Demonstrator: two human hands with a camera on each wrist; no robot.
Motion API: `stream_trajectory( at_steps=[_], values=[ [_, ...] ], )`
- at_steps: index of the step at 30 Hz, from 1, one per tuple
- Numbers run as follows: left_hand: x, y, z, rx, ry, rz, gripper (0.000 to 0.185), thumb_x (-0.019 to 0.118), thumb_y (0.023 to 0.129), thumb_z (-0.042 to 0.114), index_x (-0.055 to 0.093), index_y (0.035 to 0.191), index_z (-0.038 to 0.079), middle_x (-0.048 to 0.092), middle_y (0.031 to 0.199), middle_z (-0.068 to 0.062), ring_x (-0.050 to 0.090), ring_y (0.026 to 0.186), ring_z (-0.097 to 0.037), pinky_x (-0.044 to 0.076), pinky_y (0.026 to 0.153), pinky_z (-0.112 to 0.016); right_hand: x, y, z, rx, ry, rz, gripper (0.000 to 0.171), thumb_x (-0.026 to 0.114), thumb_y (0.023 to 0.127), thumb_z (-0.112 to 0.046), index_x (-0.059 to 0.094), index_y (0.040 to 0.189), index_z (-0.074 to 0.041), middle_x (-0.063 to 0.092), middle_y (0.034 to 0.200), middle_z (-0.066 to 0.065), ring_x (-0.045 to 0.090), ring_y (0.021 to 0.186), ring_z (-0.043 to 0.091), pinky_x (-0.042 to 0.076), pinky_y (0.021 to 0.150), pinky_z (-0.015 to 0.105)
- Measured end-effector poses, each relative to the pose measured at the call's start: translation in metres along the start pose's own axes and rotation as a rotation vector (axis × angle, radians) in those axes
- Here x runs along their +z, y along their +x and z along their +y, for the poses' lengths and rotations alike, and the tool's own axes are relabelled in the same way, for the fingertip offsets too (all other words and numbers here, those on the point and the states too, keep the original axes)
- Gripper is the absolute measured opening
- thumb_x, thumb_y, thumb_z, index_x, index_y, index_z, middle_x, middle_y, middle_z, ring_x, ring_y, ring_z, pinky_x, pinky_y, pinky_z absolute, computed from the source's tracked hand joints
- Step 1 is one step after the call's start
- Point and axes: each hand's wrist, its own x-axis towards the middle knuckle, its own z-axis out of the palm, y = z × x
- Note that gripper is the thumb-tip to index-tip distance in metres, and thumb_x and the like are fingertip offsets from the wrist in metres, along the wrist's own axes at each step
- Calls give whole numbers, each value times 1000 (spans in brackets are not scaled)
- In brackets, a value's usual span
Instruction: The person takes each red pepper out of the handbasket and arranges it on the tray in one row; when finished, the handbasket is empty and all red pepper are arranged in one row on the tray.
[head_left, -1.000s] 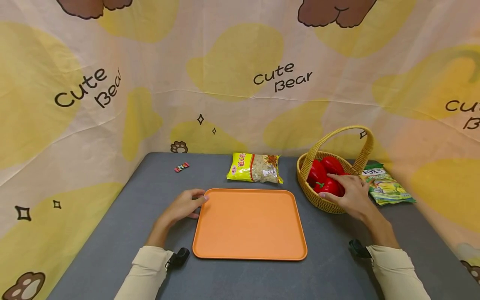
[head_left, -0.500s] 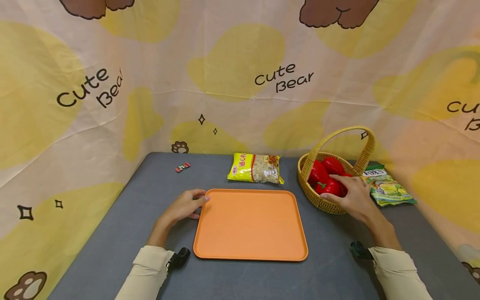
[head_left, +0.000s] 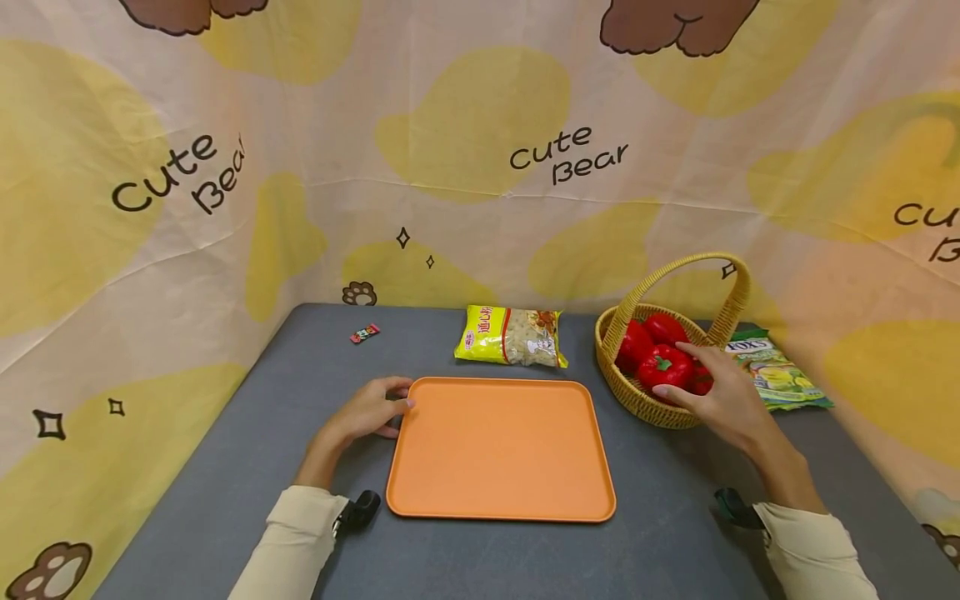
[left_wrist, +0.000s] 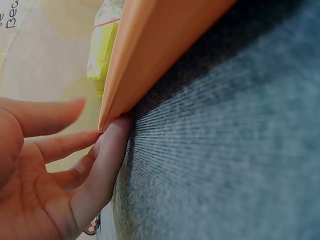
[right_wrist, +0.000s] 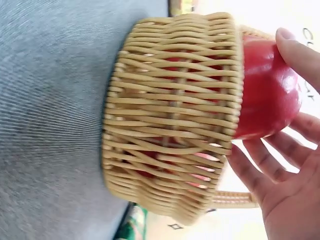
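Observation:
In the head view, a yellow wicker basket (head_left: 647, 408) with a tall handle holds several red peppers. One shiny red bell pepper (head_left: 664, 367) faces up with its green stem showing. My right hand (head_left: 727, 396) is spread beside it, thumb and index finger on two sides. In the right wrist view those fingers (right_wrist: 260, 170) look nearly straight, with gaps between palm and pepper. My left hand (head_left: 369, 408) is at the left rim of an orange tray (head_left: 501, 450). In the left wrist view its fingertips touch the tray edge (left_wrist: 120, 95), while the thumb stands apart from it.
A yellow-and-clear bag of pasta (head_left: 512, 337) lies behind the tray. A small wrapped snack (head_left: 365, 334) lies far left on the grey table (head_left: 300, 383). Right of the basket lie green FOX'S packets (head_left: 780, 375). A printed cloth (head_left: 465, 167) surrounds the table's back and sides.
My right hand has shifted right and spread a little wider. The bell pepper has turned and moved slightly right, its stem now clearer. The left hand has barely moved.

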Motion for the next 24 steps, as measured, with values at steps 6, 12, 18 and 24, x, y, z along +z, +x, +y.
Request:
stream_trajectory(
  at_steps=[6, 12, 18, 24],
  values=[
    [-1, 1, 1, 30, -2, -21, 50, 61, 92, 6, 46, 138, -5, 53, 128, -23, 64, 97, -25, 60, 64, -38, -11, -2, -14, 8, 9, 13, 74, 82, 76, -39, 52, 137, -10, 52, 131, 19, 46, 113, 37, 41, 85, 62],
    [-2, 2, 0, 30, -8, -25, 51, 61, 90, 1, 46, 138, -5, 53, 129, -24, 65, 93, -24, 60, 64, -37, -17, -2, -33, -10, 20, 23, 71, 81, 76, -38, 53, 137, -13, 53, 129, 13, 49, 108, 32, 45, 82, 59],
    [-1, 3, -2, 27, -4, -14, 51, 60, 89, 0, 47, 138, -4, 55, 127, -21, 65, 91, -22, 60, 63, -37, -13, 4, -54, -83, 71, 10, 69, 83, 76, -32, 54, 136, -17, 55, 126, 5, 52, 109, 27, 49, 82, 54],
    [-1, 4, -3, 28, 5, -9, 51, 60, 89, 0, 47, 138, -3, 55, 127, -20, 65, 91, -22, 60, 63, -37, 5, 12, -68, -168, 115, -8, 69, 87, 71, -34, 57, 133, -23, 57, 126, -5, 53, 108, 13, 50, 84, 25]
  ],
)
